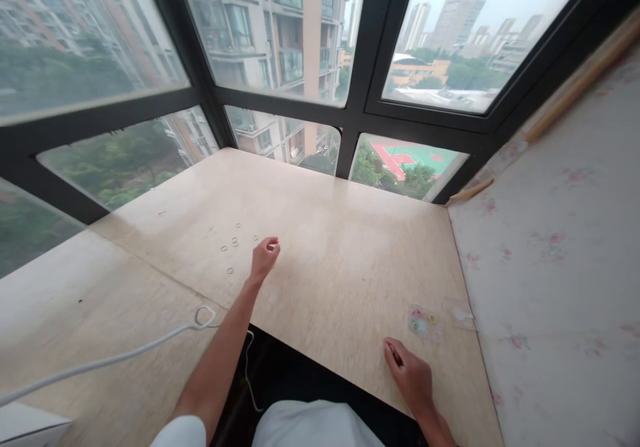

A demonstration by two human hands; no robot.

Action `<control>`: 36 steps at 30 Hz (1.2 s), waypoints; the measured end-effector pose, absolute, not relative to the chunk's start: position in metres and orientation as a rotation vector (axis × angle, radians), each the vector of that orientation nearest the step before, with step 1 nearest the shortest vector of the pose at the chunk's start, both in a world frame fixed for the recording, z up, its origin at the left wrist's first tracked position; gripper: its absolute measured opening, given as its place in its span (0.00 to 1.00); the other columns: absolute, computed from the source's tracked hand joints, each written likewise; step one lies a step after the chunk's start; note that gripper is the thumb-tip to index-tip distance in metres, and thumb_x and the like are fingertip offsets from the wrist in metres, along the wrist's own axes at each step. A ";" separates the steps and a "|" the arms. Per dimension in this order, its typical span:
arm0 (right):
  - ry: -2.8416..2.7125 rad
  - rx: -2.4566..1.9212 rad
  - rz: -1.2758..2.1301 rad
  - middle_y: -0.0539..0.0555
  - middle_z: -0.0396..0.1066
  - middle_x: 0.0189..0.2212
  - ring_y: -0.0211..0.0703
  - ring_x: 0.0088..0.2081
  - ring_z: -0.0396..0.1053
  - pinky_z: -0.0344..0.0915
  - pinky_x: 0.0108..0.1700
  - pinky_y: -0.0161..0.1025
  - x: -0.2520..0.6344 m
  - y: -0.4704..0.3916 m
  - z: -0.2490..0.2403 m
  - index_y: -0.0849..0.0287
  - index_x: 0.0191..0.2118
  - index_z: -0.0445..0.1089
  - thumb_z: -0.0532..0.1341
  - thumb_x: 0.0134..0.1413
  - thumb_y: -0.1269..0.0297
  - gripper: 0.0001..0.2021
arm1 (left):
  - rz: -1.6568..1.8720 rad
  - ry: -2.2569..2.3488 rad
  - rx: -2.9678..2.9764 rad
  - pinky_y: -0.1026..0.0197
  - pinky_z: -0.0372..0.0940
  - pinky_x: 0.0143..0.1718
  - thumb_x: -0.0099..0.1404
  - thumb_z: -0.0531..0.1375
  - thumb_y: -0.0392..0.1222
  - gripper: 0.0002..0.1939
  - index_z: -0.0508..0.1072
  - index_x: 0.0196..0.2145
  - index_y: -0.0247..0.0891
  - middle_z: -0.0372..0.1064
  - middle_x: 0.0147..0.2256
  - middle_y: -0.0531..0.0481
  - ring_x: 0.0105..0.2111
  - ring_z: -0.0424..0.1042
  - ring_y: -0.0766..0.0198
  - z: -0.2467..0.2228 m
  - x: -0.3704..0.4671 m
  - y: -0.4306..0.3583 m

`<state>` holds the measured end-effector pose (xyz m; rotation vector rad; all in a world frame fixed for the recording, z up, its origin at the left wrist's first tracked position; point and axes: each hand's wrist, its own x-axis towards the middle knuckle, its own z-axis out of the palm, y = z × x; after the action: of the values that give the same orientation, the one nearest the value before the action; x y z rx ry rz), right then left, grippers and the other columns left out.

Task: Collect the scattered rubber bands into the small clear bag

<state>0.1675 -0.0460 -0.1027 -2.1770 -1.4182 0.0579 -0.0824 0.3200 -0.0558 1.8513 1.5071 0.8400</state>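
Observation:
Several small thin rings [230, 270] lie spread on the pale tabletop [320, 234], left of centre. My left hand [265, 257] is just right of them, its thumb and fingers curled together; anything between the fingertips is too small to make out. Near the front edge at the right, my right hand [410, 374] rests with its fingers curled in and the tips pressed together, and what it may hold is hidden. Just beyond it sits a small clear plastic box [420, 320] with pink, green and yellow items inside.
A white cable [125, 356] with a loop runs across the left side. At the lower left corner is a white box [30, 424]. Dark-framed windows [355, 110] border the back, and a flowered wall [550, 247] stands at the right.

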 end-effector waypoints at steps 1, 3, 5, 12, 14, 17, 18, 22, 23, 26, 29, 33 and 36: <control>-1.422 -2.176 0.052 0.54 0.75 0.23 0.41 0.22 0.72 0.61 0.24 0.33 0.167 -0.046 -0.102 0.56 0.36 0.76 0.48 0.61 0.50 0.22 | 0.805 1.623 1.895 0.60 0.65 0.41 0.58 0.55 0.36 0.14 0.71 0.42 0.34 0.73 0.40 0.46 0.34 0.72 0.63 -0.052 -0.094 0.337; -1.431 -2.179 0.037 0.54 0.75 0.23 0.42 0.22 0.72 0.62 0.25 0.34 0.167 -0.046 -0.102 0.56 0.36 0.76 0.47 0.61 0.49 0.23 | 0.648 1.787 2.008 0.59 0.63 0.43 0.58 0.55 0.34 0.16 0.69 0.45 0.34 0.73 0.43 0.44 0.38 0.72 0.60 -0.048 -0.116 0.364; -1.434 -2.186 0.025 0.54 0.75 0.23 0.42 0.22 0.72 0.62 0.25 0.34 0.166 -0.046 -0.102 0.56 0.36 0.76 0.47 0.61 0.49 0.23 | 0.439 1.802 2.182 0.58 0.62 0.43 0.59 0.55 0.34 0.19 0.66 0.49 0.32 0.71 0.46 0.41 0.42 0.70 0.57 -0.047 -0.132 0.384; -1.434 -2.210 -0.002 0.55 0.75 0.23 0.41 0.22 0.72 0.62 0.24 0.33 0.166 -0.046 -0.101 0.56 0.36 0.76 0.47 0.61 0.49 0.24 | 0.149 1.629 2.397 0.60 0.62 0.40 0.59 0.55 0.33 0.19 0.67 0.49 0.38 0.73 0.42 0.46 0.43 0.69 0.56 -0.055 -0.144 0.403; -1.444 -2.214 -0.001 0.55 0.76 0.24 0.41 0.22 0.72 0.62 0.24 0.32 0.167 -0.046 -0.102 0.57 0.36 0.76 0.46 0.61 0.48 0.25 | 0.110 1.599 2.431 0.60 0.62 0.39 0.60 0.54 0.34 0.17 0.68 0.47 0.39 0.73 0.41 0.46 0.42 0.70 0.56 -0.056 -0.142 0.403; -1.450 -2.223 -0.013 0.55 0.76 0.24 0.40 0.22 0.72 0.62 0.24 0.31 0.167 -0.045 -0.102 0.58 0.36 0.76 0.46 0.61 0.47 0.26 | 0.067 1.569 2.485 0.60 0.61 0.39 0.62 0.52 0.35 0.16 0.69 0.47 0.40 0.72 0.41 0.45 0.43 0.70 0.56 -0.056 -0.140 0.403; -1.450 -2.227 -0.019 0.55 0.76 0.24 0.39 0.22 0.72 0.61 0.24 0.31 0.167 -0.045 -0.102 0.58 0.36 0.77 0.46 0.61 0.47 0.26 | 0.055 1.561 2.500 0.60 0.61 0.39 0.62 0.51 0.35 0.16 0.69 0.47 0.40 0.72 0.41 0.44 0.43 0.69 0.56 -0.056 -0.140 0.404; -1.449 -2.236 -0.028 0.54 0.75 0.23 0.39 0.21 0.72 0.61 0.24 0.31 0.167 -0.045 -0.102 0.58 0.35 0.76 0.45 0.61 0.47 0.26 | 0.008 1.512 2.527 0.60 0.61 0.38 0.60 0.52 0.34 0.17 0.70 0.46 0.39 0.71 0.41 0.43 0.42 0.69 0.56 -0.054 -0.138 0.407; -1.450 -2.236 -0.025 0.54 0.75 0.23 0.39 0.21 0.72 0.61 0.24 0.31 0.167 -0.045 -0.102 0.58 0.35 0.76 0.45 0.62 0.47 0.26 | -0.006 1.497 2.525 0.60 0.61 0.38 0.59 0.53 0.34 0.17 0.70 0.45 0.38 0.72 0.40 0.43 0.42 0.69 0.56 -0.054 -0.138 0.409; -1.447 -2.231 -0.022 0.53 0.75 0.23 0.39 0.22 0.73 0.61 0.24 0.31 0.167 -0.046 -0.102 0.57 0.35 0.76 0.46 0.62 0.47 0.26 | -0.044 1.456 2.501 0.61 0.61 0.36 0.54 0.56 0.33 0.17 0.72 0.42 0.39 0.72 0.36 0.46 0.40 0.69 0.56 -0.052 -0.138 0.413; -1.439 -2.229 -0.019 0.53 0.75 0.23 0.39 0.22 0.72 0.61 0.24 0.31 0.167 -0.046 -0.103 0.58 0.36 0.76 0.46 0.61 0.47 0.26 | -0.045 1.421 2.460 0.62 0.60 0.35 0.49 0.57 0.33 0.14 0.74 0.36 0.39 0.73 0.33 0.48 0.37 0.69 0.58 -0.050 -0.138 0.414; -1.442 -2.223 -0.018 0.53 0.75 0.23 0.39 0.22 0.72 0.60 0.25 0.31 0.167 -0.046 -0.103 0.58 0.36 0.76 0.47 0.62 0.48 0.25 | 0.050 1.359 2.400 0.63 0.60 0.33 0.48 0.58 0.33 0.12 0.76 0.32 0.38 0.72 0.30 0.49 0.33 0.70 0.60 -0.049 -0.135 0.407; -1.446 -2.213 -0.031 0.52 0.74 0.22 0.38 0.21 0.71 0.59 0.25 0.31 0.166 -0.045 -0.103 0.58 0.36 0.75 0.47 0.62 0.50 0.23 | 0.153 1.296 2.360 0.64 0.61 0.32 0.50 0.58 0.36 0.10 0.76 0.31 0.37 0.72 0.28 0.49 0.30 0.70 0.62 -0.048 -0.125 0.396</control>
<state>0.1664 -0.0454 -0.1028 -2.2135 -1.4460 -0.0311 -0.1250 0.3959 -0.0480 2.3602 1.2962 0.1529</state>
